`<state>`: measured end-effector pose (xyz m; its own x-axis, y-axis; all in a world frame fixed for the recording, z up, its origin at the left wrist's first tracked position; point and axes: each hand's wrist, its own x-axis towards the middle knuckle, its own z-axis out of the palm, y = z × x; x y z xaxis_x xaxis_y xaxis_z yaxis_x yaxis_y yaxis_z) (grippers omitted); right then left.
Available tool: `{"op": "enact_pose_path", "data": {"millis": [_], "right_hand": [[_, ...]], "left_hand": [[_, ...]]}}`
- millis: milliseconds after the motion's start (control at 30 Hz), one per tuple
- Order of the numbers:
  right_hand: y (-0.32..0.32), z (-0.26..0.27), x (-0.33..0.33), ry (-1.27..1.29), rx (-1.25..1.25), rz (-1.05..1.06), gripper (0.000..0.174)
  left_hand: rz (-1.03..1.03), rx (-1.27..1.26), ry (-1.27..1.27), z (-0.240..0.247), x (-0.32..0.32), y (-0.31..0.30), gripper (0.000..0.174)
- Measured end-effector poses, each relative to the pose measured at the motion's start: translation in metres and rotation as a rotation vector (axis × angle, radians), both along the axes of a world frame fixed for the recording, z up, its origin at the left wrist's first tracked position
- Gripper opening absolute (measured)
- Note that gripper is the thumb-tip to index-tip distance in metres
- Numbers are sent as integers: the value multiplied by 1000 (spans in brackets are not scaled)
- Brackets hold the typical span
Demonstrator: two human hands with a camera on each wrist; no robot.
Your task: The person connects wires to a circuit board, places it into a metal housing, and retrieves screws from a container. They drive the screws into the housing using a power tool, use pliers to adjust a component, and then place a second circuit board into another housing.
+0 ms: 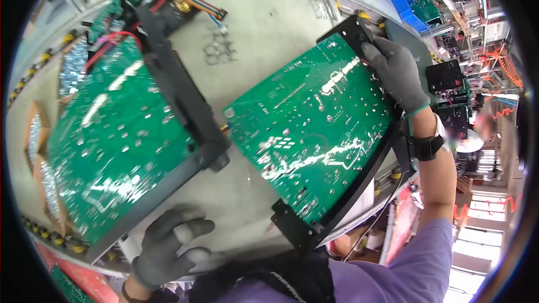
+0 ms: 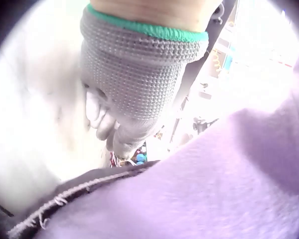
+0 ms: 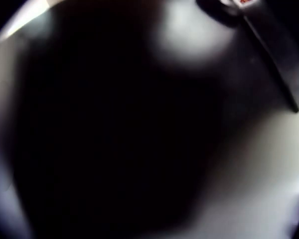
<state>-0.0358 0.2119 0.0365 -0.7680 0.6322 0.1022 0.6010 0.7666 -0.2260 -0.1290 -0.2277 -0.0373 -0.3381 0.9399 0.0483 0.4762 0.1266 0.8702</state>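
In the head view a green circuit board [image 1: 314, 118] in a black frame [image 1: 365, 174] is tilted above the work surface. My gloved right hand [image 1: 398, 73] grips the frame's upper right corner, thumb on the near face. My gloved left hand [image 1: 171, 244] touches nothing visible, its fingers loosely bent, below a second green board [image 1: 123, 134] with a black frame [image 1: 179, 95] at the left. In the left wrist view the left hand [image 2: 132, 89] hangs with fingers pointing down. The right wrist view is mostly dark and blurred.
Small metal parts [image 1: 219, 47] lie on the pale work surface [image 1: 264, 22] between the boards. Coloured wires [image 1: 193, 1] stick out at the top left. Cardboard pieces with silvery padding [image 1: 49, 191] stand along the left. A blue bin [image 1: 405, 8] is at the upper right.
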Motion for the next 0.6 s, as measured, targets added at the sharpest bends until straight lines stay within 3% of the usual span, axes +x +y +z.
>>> {"op": "enact_pose_path", "data": {"millis": [67, 133, 200, 267, 333, 367, 400, 467, 500, 600], "right_hand": [[10, -2, 17, 93, 124, 57, 32], [13, 0, 32, 216, 157, 78, 29], [17, -2, 41, 644, 57, 222, 26], [23, -5, 44, 869, -163, 332, 28], [67, -24, 63, 899, -793, 412, 34], [104, -30, 74, 661, -951, 481, 39], [63, -11, 66, 632, -434, 356, 43], [34, 19, 85, 641, -451, 265, 37], [28, 27, 100, 595, -355, 204, 40], [-43, 47, 138, 619, -494, 150, 55]], "left_hand": [[50, -11, 89, 19, 8, -8, 39], [131, -39, 15, 37, 19, -20, 41], [168, -43, 100, 54, 26, -29, 39], [190, 101, 242, 71, 29, -26, 24], [280, 122, 437, 86, 32, -21, 26], [313, 122, 549, 89, 32, -20, 27], [343, 121, 659, 91, 31, -18, 28], [364, 145, 668, 87, 32, -19, 27], [401, 160, 565, 81, 35, -20, 24], [363, 132, 449, 71, 42, -7, 26]]}}
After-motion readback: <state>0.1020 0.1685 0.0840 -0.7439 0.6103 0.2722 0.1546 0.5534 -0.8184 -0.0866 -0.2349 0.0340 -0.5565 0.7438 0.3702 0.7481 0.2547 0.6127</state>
